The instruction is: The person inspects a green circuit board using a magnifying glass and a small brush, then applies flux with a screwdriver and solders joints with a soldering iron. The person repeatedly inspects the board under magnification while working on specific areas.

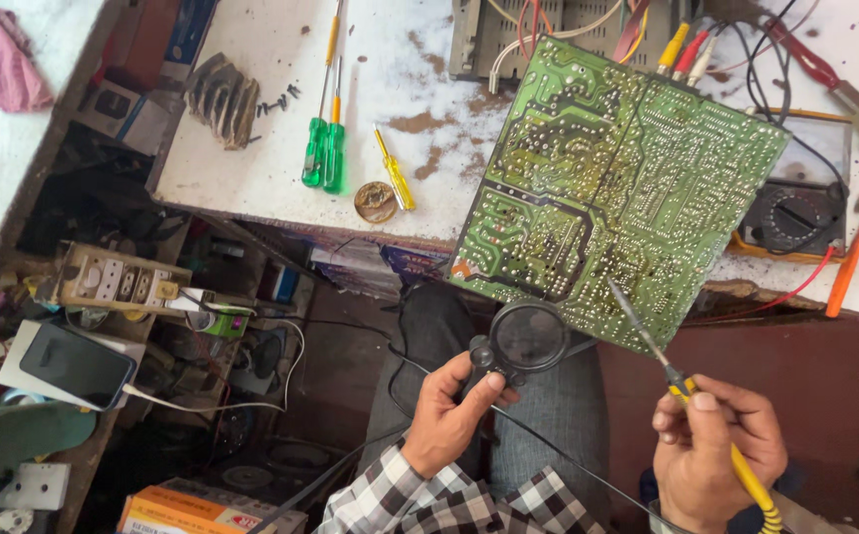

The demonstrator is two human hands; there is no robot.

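A large green circuit board (617, 188) leans over the front edge of the white workbench (251, 168), solder side up. My left hand (454, 410) grips the black handle of a round magnifying glass (526, 338), held just under the board's lower edge. In my right hand (714, 450) is a soldering iron (681, 391) with a yellow handle; its thin tip touches the board near the lower middle. Coloured wires (681, 49) run from the board's top to a grey chassis (538, 30).
Two green-handled screwdrivers (322, 153), a small yellow one (393, 173) and a round brown tin (376, 202) lie on the bench. A multimeter (795, 218) and an orange tool (850, 262) sit at right. A phone (75, 364) and a power strip (118, 280) are on the cluttered left shelf.
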